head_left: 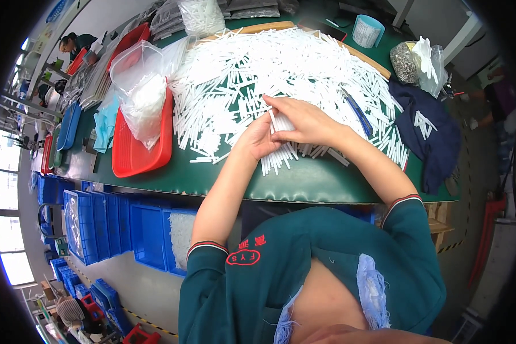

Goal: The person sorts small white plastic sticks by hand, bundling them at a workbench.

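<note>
A wide heap of thin white sticks (212, 74) covers the green table top (223, 182) in front of me. Both hands close around a small bundle of white sticks (282, 123) at the heap's near edge. My left hand (257, 137) grips the bundle from the left, its palm partly turned up. Over the other side curves my right hand (309, 120), its fingers reaching across to meet the left. The lower ends of more sticks show below the hands; whether these belong to the bundle I cannot tell. A blue utility knife (358, 113) lies on the heap, right of my right hand.
Left of the heap, a red basket (119, 150) carries a clear plastic bag (139, 94). A wooden strip (258, 27) borders the heap's far side. Dark cloth (427, 140) lies at the right. Blue crates (148, 232) stand below the table's left edge; a person sits far left.
</note>
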### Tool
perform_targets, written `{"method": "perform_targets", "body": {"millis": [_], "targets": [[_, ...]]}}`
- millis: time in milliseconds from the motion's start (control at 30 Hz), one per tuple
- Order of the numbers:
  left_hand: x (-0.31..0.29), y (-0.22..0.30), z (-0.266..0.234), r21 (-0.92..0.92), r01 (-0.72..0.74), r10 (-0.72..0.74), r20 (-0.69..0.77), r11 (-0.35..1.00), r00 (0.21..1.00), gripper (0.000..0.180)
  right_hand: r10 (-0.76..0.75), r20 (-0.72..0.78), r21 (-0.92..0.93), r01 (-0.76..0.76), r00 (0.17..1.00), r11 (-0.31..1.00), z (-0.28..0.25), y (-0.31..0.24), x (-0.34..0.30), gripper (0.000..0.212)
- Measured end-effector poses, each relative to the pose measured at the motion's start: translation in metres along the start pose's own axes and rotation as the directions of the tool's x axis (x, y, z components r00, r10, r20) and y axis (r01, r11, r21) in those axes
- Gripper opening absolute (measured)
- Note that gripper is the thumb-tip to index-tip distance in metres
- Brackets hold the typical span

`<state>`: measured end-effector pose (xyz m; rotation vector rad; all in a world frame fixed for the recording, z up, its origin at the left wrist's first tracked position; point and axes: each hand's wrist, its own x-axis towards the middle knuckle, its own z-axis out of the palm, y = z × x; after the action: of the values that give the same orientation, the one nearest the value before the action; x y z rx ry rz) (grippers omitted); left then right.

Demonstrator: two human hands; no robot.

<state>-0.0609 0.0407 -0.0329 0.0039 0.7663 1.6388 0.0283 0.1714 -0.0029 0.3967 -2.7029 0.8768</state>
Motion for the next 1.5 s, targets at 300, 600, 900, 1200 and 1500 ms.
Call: {"method": "perform_targets", "body": {"millis": [300, 600, 900, 1200, 1500], "targets": [[-0.016, -0.003, 0.002, -0.042, -0.036, 0.041, 0.131, 0.998, 0.991, 0.045, -0.027, -0.045, -0.089, 0.023, 0.999, 0.996, -0.01, -0.007, -0.004, 0.098], [-0.04, -0.013, 0.001, -0.018, 0.05, -0.05, -0.014, 0.999, 0.999, 0.035, -0.028, 0.011, 0.075, 0.027, 1.0, 0.997, -0.008, -0.027, -0.022, 0.102], [-0.059, -0.022, -0.007, -0.198, 0.069, -0.037, 0.163, 0.978, 0.986, 0.049, 0.25, 0.143, 0.444, -0.288, 0.958, 0.849, -0.01, -0.043, -0.041, 0.069], [-0.066, -0.028, -0.001, -0.435, 0.21, 0.019, 0.465, 0.876, 0.885, 0.074, 0.361, 0.181, 0.671, -0.383, 0.915, 0.634, -0.007, -0.052, -0.046, 0.065], [-0.076, -0.032, 0.005, -0.396, 0.109, 0.051, 0.371, 0.912, 0.927, 0.113, 0.339, 0.144, 0.672, -0.343, 0.93, 0.656, -0.006, -0.051, -0.053, 0.056]]}}
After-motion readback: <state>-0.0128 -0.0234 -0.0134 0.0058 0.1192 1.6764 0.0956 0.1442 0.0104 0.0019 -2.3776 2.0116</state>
